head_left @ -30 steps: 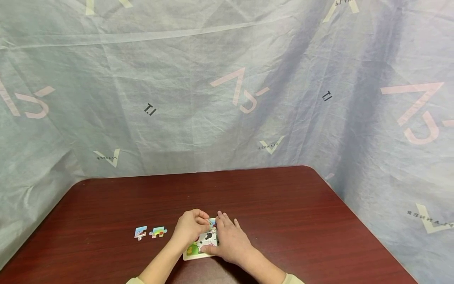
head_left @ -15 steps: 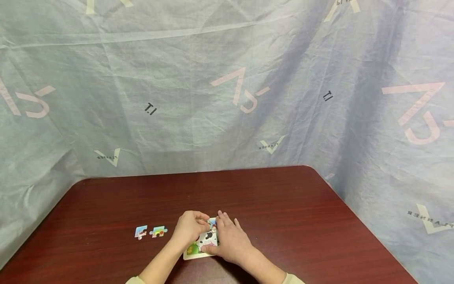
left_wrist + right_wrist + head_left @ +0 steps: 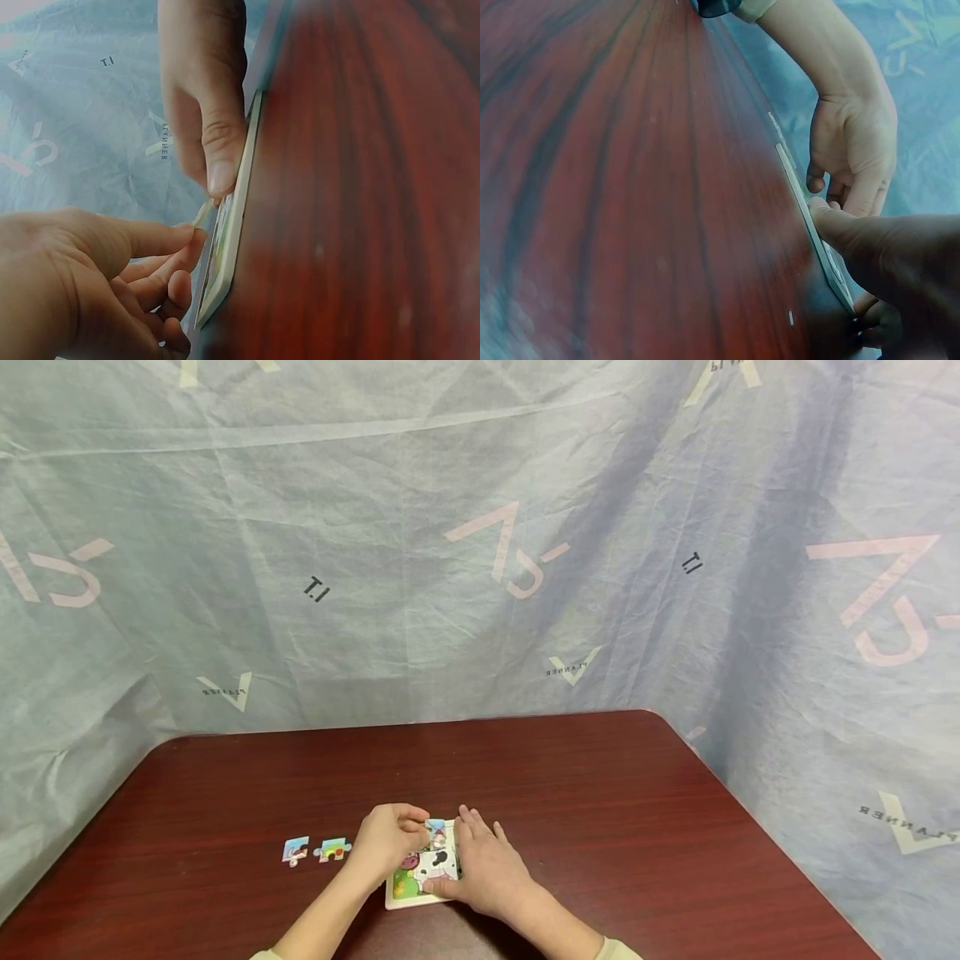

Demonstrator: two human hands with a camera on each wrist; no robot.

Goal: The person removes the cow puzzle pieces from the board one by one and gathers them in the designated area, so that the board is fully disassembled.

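In the head view a pale-rimmed puzzle tray point(image 3: 391, 905) lies on the table, with a cow picture point(image 3: 437, 863) partly showing in it. My left hand point(image 3: 386, 843) is over the tray's left side, pinching a jigsaw piece point(image 3: 436, 832) with a blue top between thumb and fingertips. In the left wrist view that piece point(image 3: 202, 214) appears edge-on, tilted just above the tray. My right hand point(image 3: 491, 868) rests along the tray's right side, fingers straight, its thumb lying over the cow picture. Both hands cover parts of the tray.
Two loose jigsaw pieces lie left of the tray: a blue and white one point(image 3: 296, 850) and a yellow-green one point(image 3: 332, 849). The dark red table point(image 3: 600, 793) ends at a grey printed cloth point(image 3: 405, 568) behind it.
My left hand has shifted slightly left with the jigsaw piece, so more of the piece and the cow picture shows. The right hand stays in place.
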